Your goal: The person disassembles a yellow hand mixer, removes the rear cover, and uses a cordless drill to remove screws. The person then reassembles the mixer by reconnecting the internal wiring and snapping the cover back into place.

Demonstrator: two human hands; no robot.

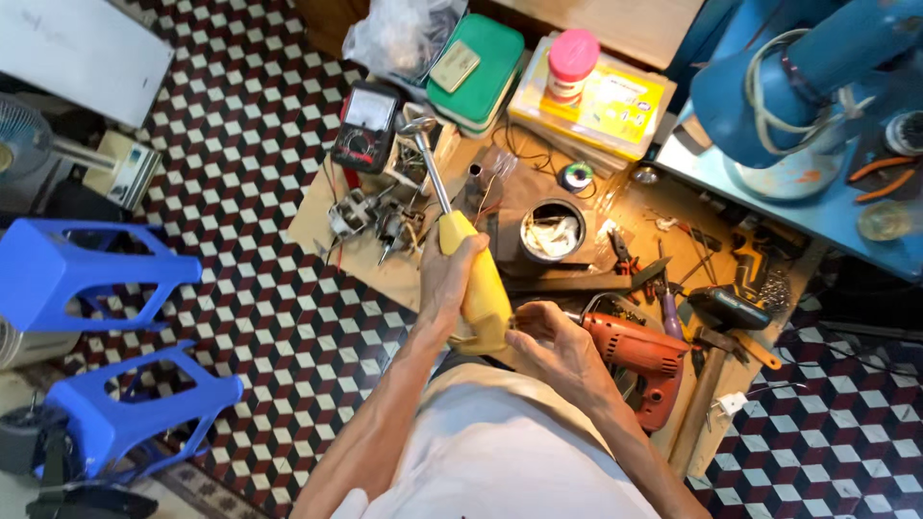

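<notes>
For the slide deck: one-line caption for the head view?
Left hand grips a yellow-handled hand blender upright, right hand at its base, above a cluttered wooden board beside an orange drill.

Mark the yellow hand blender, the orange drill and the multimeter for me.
Yellow hand blender (484,284), head view, on its yellow body between the hands.
Orange drill (642,351), head view, on its motor housing.
Multimeter (365,127), head view, on its black face below the dial window.

My left hand (444,279) is curled in a tight grip, while my right hand (558,348) pinches with bent fingertips beside it.
</notes>
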